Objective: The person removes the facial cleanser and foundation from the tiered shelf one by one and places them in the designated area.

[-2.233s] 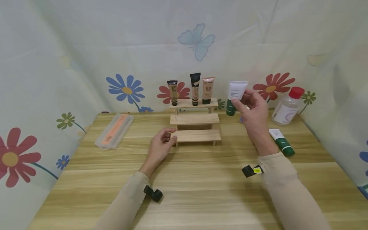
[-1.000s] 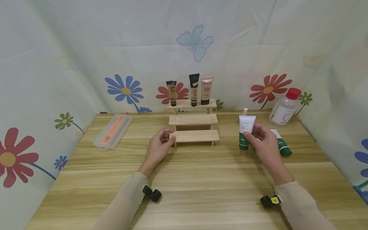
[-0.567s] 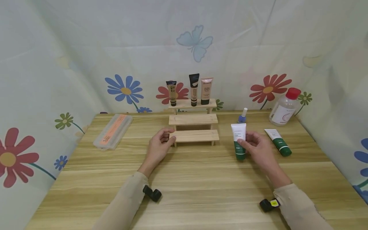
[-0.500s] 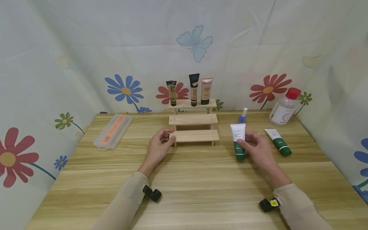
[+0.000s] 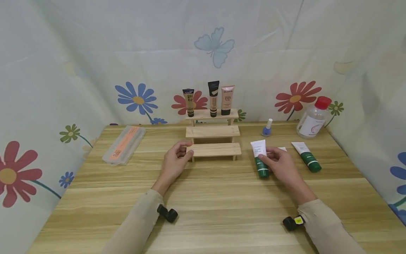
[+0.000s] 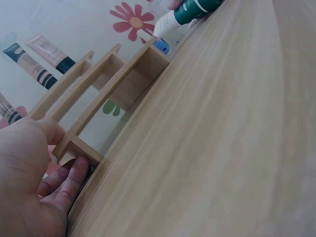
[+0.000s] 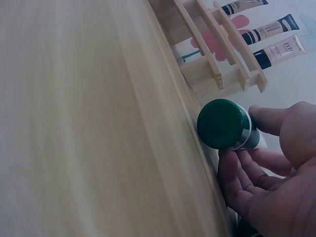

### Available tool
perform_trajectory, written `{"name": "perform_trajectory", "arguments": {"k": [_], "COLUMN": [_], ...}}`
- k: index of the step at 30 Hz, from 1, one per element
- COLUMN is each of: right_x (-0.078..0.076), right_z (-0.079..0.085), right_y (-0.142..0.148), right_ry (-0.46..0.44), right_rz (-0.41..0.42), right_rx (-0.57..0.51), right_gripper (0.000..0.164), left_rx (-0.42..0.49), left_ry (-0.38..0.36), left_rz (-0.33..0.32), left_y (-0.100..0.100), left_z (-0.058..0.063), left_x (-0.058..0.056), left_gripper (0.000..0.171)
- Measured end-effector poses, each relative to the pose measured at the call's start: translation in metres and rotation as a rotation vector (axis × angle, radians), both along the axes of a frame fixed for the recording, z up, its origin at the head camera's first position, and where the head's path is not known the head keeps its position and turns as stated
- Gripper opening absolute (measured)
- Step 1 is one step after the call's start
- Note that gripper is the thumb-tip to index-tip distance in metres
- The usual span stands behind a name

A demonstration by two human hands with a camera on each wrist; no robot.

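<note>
In the head view my left hand (image 5: 177,158) grips the left end of the lowest step of a three-tier wooden stand (image 5: 213,150); the left wrist view shows the thumb over the board and fingers under it. My right hand (image 5: 282,165) pinches a white and green squeeze tube (image 5: 260,158) between thumb and fingers, just right of the stand. The tube leans left, its green cap (image 7: 219,124) down close over the table. On the top step stand a gold tube (image 5: 189,102), a black-topped tube (image 5: 213,98) and a pink BB cream tube (image 5: 227,100).
A matching white and green tube (image 5: 306,157) lies farther right. A white edge (image 5: 282,149) shows behind my right hand, the rest hidden. Behind stand a blue nail polish bottle (image 5: 267,128) and a red-capped clear bottle (image 5: 313,118). A clear plastic case (image 5: 124,145) lies left.
My right hand has brought the tube down from beside the top step to low near the table, then slightly left, tilting it. My left hand stays on the stand.
</note>
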State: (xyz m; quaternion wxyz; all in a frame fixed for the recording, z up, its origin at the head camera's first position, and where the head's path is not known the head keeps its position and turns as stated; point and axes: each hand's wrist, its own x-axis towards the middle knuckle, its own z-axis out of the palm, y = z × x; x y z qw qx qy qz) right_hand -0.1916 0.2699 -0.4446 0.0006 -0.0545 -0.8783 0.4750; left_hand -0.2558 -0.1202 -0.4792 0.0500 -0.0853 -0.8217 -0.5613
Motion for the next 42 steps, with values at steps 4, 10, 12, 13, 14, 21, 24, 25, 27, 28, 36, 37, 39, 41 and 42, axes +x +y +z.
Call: {"name": "perform_trajectory", "arguments": {"k": [4,10,12,13,14,21,24,25,27,28,36,37,39,41,42], "right_x": [0.000,-0.003,-0.003,-0.003,-0.003,-0.001,0.000,0.000,0.001,0.001,0.002,0.002,0.002,0.002,0.002], "right_z": [0.002,-0.001,-0.002,-0.002,-0.002,0.000,0.003,0.004,0.007,0.009,0.020,0.021,0.022,0.023,0.023], "right_y": [-0.004,-0.007,-0.006,-0.006,-0.006,-0.006,-0.006,-0.006,-0.005,-0.004,0.007,0.007,0.008,0.009,0.010], "right_ry": [0.004,0.022,0.024,0.026,0.028,0.076,0.098,0.105,0.127,0.142,0.232,0.233,0.231,0.237,0.243], "right_rz": [0.000,-0.012,-0.018,-0.020,-0.024,-0.028,-0.043,-0.050,-0.067,-0.076,-0.171,-0.175,-0.182,-0.185,-0.185], "right_rx": [0.075,0.146,0.163,0.168,0.170,0.196,0.206,0.202,0.179,0.164,0.077,0.051,-0.005,-0.065,-0.096], "right_gripper": [0.063,0.061,0.061,0.061,0.060,0.053,0.050,0.049,0.047,0.046,0.042,0.043,0.047,0.050,0.051], "left_rx": [-0.004,-0.014,-0.017,-0.018,-0.015,-0.004,0.001,0.003,0.000,-0.001,0.001,0.001,0.001,0.002,0.001], "left_ry": [0.002,0.003,0.005,0.005,0.004,0.004,0.008,0.010,0.011,0.011,0.008,0.007,0.007,0.007,0.008], "left_rz": [0.004,0.009,0.007,0.005,0.004,0.000,-0.003,-0.003,-0.004,-0.005,-0.003,-0.001,0.001,0.003,0.002], "left_y": [0.000,0.000,0.000,0.000,0.000,0.001,0.001,0.001,0.001,0.001,0.001,0.001,0.001,0.001,0.001], "left_z": [0.001,-0.001,-0.001,-0.001,-0.001,-0.001,-0.001,-0.001,-0.001,-0.001,0.000,0.000,-0.001,-0.001,-0.002], "left_x": [0.000,-0.001,-0.001,-0.001,-0.002,-0.002,-0.001,-0.002,-0.002,-0.002,-0.002,-0.002,-0.003,-0.003,-0.003], "left_gripper": [0.031,0.032,0.033,0.033,0.033,0.033,0.033,0.033,0.034,0.034,0.031,0.031,0.031,0.031,0.031]}}
